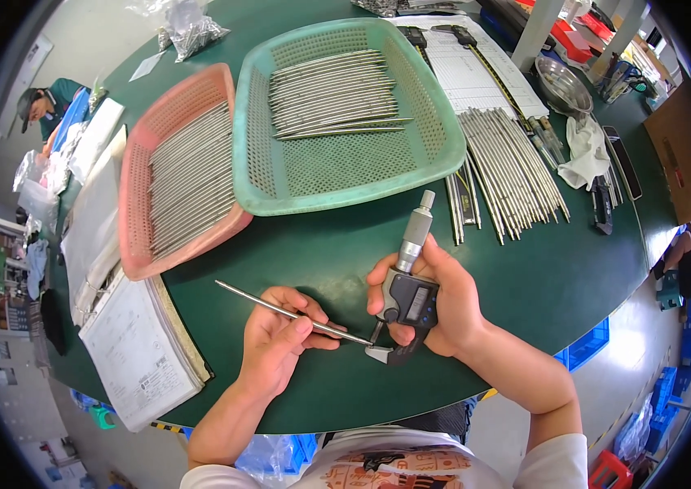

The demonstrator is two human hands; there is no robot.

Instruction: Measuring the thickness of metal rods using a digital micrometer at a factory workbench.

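Observation:
My left hand (279, 341) pinches a thin metal rod (264, 304) that slants up to the left. The rod's right tip sits in the jaws of a digital micrometer (407, 295). My right hand (435, 301) grips the micrometer's dark body, its silver thimble pointing up and away. Both hands hover over the dark green table (297, 261), just in front of a green basket (345, 114) and a pink basket (178, 171), each holding several rods.
A loose pile of rods (512, 167) lies right of the green basket, by a white cloth (588, 151), a metal bowl (561, 81) and paper sheets (468, 69). An open binder (138, 346) lies at my left. Another person (48, 106) is bent over at the far left.

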